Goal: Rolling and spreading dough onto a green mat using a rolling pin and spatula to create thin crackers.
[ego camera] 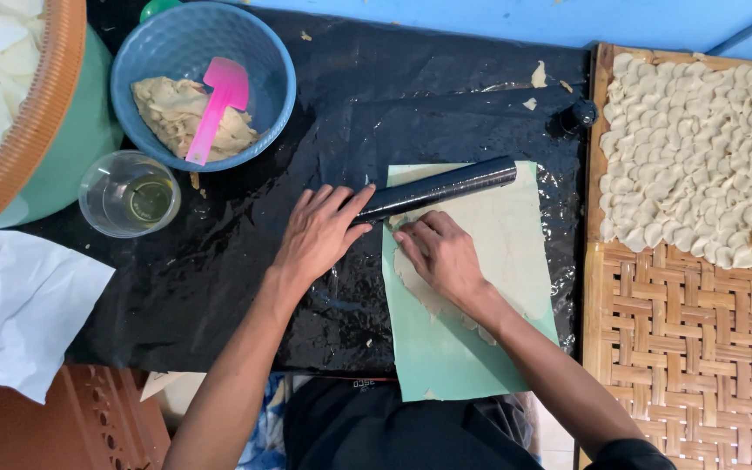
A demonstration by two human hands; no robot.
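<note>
A thin sheet of pale dough lies on a light green mat over a black plastic-covered surface. A black rolling pin rests slantwise across the sheet's top left corner. My left hand lies flat with its fingertips on the pin's left end. My right hand presses flat on the dough just below the pin, fingers spread.
A blue bowl holds a lump of dough and a pink scraper. Beside it stands a clear cup with oil. A woven tray on the right carries several small dough pieces. White paper lies at the left.
</note>
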